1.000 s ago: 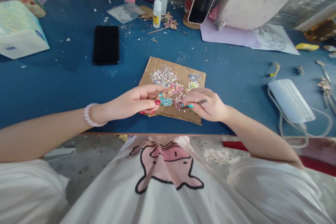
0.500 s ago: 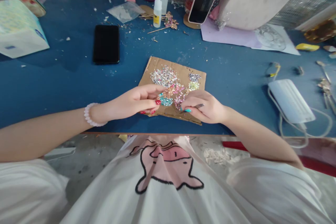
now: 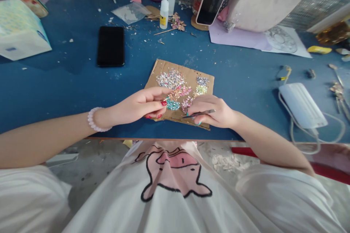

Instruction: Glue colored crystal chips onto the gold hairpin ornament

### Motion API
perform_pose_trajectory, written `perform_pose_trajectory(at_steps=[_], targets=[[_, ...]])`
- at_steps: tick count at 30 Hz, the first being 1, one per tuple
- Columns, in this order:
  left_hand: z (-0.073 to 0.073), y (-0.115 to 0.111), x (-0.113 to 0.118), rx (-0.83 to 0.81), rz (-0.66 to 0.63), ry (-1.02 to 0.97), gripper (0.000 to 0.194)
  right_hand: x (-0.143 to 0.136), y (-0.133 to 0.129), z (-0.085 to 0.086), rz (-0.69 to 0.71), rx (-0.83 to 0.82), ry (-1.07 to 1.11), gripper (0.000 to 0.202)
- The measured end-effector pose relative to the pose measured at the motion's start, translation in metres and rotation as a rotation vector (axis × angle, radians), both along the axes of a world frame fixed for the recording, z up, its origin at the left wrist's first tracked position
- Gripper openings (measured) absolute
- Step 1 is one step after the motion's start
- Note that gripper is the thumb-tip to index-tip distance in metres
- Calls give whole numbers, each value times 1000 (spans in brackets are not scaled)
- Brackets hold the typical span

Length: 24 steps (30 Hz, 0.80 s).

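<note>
Hiding some cardboard (image 3: 190,78), the right hand (image 3: 211,105) grips tweezers (image 3: 201,113).

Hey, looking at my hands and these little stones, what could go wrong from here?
The left hand holds the gold-and-pink piece over the teal pile, so a slip might drop it among those stones.
The right hand, gripping a slim dark tool, is right beside the pink pile and could brush it out of place.
The cardboard looks flat and lies near the table's front edge, so a bump might spill stones.
</note>
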<state>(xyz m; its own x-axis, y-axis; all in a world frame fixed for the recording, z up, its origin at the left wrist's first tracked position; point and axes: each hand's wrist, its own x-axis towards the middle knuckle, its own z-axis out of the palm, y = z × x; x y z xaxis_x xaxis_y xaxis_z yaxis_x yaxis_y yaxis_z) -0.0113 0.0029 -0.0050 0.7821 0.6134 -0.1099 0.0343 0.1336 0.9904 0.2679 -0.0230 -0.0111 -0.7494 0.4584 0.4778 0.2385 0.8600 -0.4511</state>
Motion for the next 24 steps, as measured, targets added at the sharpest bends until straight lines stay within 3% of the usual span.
perform_pose_trajectory(at_steps=[9, 24], targets=[[-2, -1, 1, -16, 59, -10, 40, -1, 0, -3, -24, -7, 9, 17], [-5, 1, 0, -14, 147, -84, 48, 8, 9, 8, -11, -71, 9, 8]])
